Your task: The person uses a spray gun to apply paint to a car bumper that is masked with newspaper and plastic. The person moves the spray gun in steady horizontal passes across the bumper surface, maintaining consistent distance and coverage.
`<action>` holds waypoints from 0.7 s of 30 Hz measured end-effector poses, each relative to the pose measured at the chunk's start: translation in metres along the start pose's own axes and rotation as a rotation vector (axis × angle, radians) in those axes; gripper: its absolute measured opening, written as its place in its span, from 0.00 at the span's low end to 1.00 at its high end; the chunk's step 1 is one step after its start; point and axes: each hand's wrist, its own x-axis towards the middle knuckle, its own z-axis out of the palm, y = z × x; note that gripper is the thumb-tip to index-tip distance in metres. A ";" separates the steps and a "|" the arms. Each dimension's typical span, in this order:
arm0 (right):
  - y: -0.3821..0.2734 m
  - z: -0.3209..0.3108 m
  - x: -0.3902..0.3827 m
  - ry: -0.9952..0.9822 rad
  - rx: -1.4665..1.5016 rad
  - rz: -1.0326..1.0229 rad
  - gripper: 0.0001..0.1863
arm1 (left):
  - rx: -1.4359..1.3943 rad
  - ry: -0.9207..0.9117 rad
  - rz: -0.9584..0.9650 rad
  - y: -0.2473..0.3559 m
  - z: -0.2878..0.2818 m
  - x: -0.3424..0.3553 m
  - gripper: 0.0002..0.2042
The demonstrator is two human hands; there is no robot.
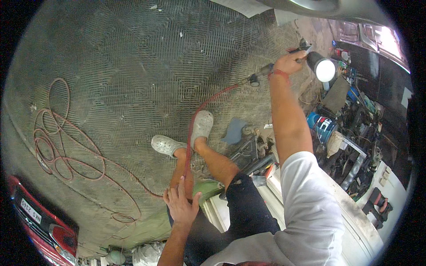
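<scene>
My right hand [288,63] is stretched out to the far right, closed round the handle of a spray gun [305,46]. A black cup with a white round end [325,71] sits on the gun, to the right of my fingers. Below my wrist a fitting with a small dark gauge or knob [254,80] joins the gun to a red air hose [213,97]. The hose runs back past my shoes toward my left leg. My left hand [183,207] lies over that leg near the hose, fingers spread and holding nothing.
More hose [57,146] lies coiled on the ridged floor at left. A red car [40,221] stands lower left. Along the right are a blue bucket [321,126], tools and cluttered parts. A grey curved panel [319,5] overhangs the top. My light clogs [168,145] are on the floor.
</scene>
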 end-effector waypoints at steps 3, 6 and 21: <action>-0.006 0.008 -0.044 -0.053 0.056 -0.024 0.33 | -0.046 0.079 -0.001 -0.005 0.004 -0.003 0.40; -0.086 -0.004 -0.135 -0.436 0.209 0.312 0.31 | -0.054 0.100 -0.132 -0.009 0.002 -0.013 0.39; -0.315 -0.114 -0.149 -0.410 0.287 0.297 0.30 | -0.070 0.375 -0.625 -0.116 0.030 -0.165 0.14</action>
